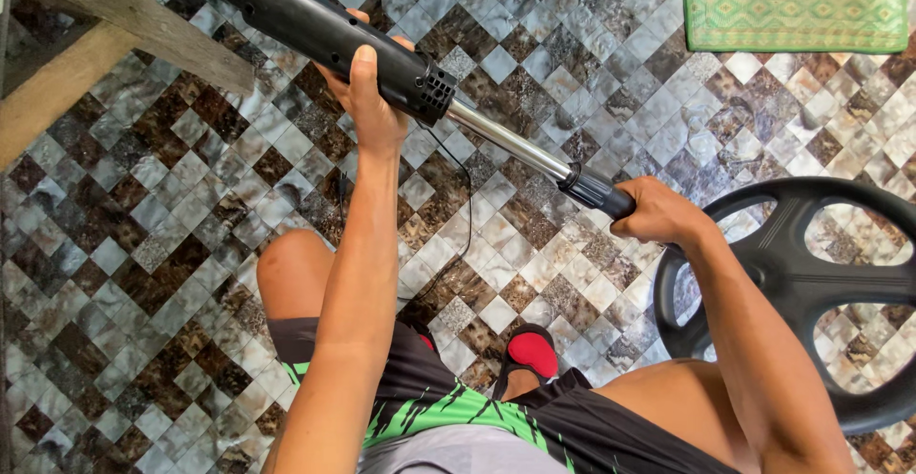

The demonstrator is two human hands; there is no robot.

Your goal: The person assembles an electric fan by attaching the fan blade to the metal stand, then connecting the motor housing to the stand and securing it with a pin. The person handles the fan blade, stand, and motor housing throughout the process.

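Item: long black motor housing with chrome tube ending in a black collar, held slantwise above the patterned tile floor.
Left hand: grip clenched under the housing, thumb up.
Right hand: grip clenched on the collar.
Handling: best kept steady at both ends, tube in line.
Nearby: black round wheel-like frame just beside the right hand; thin cord dangling below; wooden beams; green mat.
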